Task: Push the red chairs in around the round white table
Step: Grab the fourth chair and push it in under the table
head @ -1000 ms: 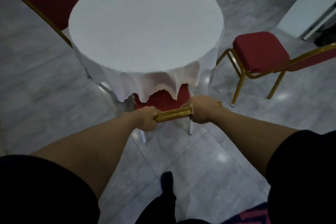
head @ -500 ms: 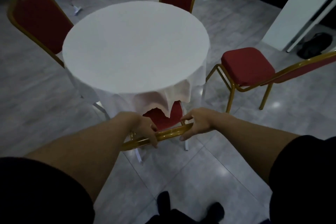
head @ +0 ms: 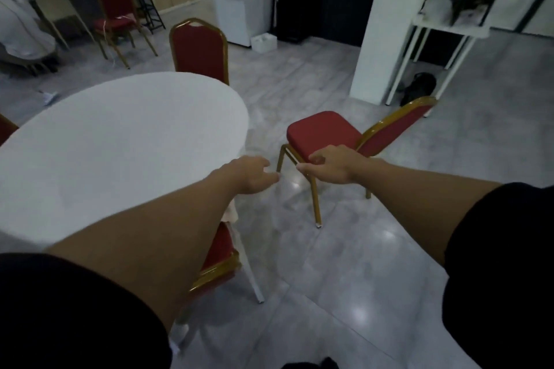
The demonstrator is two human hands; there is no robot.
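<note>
The round white table point(head: 120, 141) fills the left half of the head view. A red chair with a gold frame point(head: 220, 260) is tucked under its near edge, partly hidden by my left forearm. Another red chair point(head: 323, 132) stands apart from the table on the right, seat toward the table, back toward the pillar. A third red chair point(head: 199, 51) stands at the table's far side, and a sliver of a fourth point(head: 5, 129) shows at the left edge. My left hand point(head: 254, 175) and my right hand point(head: 332, 165) hover in the air, empty, fingers loosely apart, in front of the right chair.
A white pillar point(head: 386, 24) rises behind the right chair, with a white shelf table point(head: 449, 30) and a dark bag point(head: 419, 88) beside it. A white cabinet point(head: 239, 15) and a spare red chair point(head: 115, 15) stand at the back. Grey tiled floor point(head: 344, 278) surrounds the table.
Both hands have let go of the near chair's gold back rail and lifted away. The view has swung up and to the right, toward the chair standing apart from the table.
</note>
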